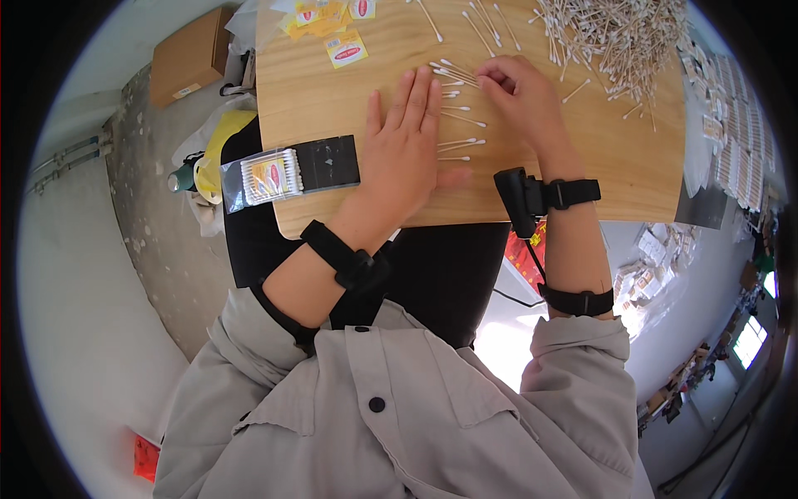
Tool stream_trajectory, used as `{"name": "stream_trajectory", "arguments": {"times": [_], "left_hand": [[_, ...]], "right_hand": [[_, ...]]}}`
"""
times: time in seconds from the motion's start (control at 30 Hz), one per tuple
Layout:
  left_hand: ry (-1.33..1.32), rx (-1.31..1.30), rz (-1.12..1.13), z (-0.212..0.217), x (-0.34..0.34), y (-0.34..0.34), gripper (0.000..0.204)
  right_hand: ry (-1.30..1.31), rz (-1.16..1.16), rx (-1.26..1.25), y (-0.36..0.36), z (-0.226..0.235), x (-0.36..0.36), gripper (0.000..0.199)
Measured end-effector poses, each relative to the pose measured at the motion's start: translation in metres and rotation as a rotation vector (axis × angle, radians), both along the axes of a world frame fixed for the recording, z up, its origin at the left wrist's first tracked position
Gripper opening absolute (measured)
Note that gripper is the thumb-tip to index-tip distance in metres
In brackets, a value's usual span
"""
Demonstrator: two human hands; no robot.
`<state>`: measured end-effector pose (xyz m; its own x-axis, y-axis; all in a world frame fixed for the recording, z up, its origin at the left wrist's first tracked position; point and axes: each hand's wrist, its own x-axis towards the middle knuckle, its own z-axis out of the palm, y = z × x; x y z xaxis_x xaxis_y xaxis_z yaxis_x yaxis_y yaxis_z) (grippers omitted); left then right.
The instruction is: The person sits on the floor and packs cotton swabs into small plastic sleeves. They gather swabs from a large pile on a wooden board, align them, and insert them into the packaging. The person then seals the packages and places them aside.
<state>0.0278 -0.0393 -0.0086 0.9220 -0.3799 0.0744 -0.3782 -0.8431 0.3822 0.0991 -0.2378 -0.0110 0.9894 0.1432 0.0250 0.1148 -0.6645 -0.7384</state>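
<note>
My left hand (403, 137) lies flat on the wooden table (332, 100), fingers stretched out over one end of a small row of cotton swabs (462, 125). The thumb and fingers of my right hand (524, 91) are pinched at the ends of a few cotton swabs (455, 71) that fan out toward my left fingertips. To the left of my left hand, a clear bag (235, 185) with white cotton swabs and a yellow label card (268, 178) rests partly on a black card (328, 163).
A large heap of loose cotton swabs (619, 37) covers the far right of the table. Several yellow label cards (346, 48) lie at the far left. A cardboard box (189, 54) stands on the floor at left; many filled packs (736, 125) lie beyond the right edge.
</note>
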Motion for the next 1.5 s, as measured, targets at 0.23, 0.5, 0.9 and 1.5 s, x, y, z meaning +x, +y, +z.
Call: {"name": "stream_trajectory", "arguments": {"times": [0.23, 0.5, 0.9, 1.5], "left_hand": [[0.005, 0.057, -0.071, 0.001, -0.006, -0.004, 0.113], [-0.019, -0.055, -0.019, 0.005, -0.009, 0.003, 0.116], [-0.027, 0.067, -0.033, 0.004, 0.001, 0.004, 0.112], [-0.041, -0.124, 0.076, -0.014, -0.008, -0.006, 0.103]], "right_hand": [[0.050, 0.060, -0.076, 0.001, 0.008, 0.007, 0.014], [-0.107, -0.085, 0.255, 0.007, 0.002, -0.011, 0.021], [-0.109, -0.397, 0.719, 0.056, -0.018, -0.049, 0.033], [0.013, -0.324, 1.120, 0.066, -0.015, -0.053, 0.057]]}}
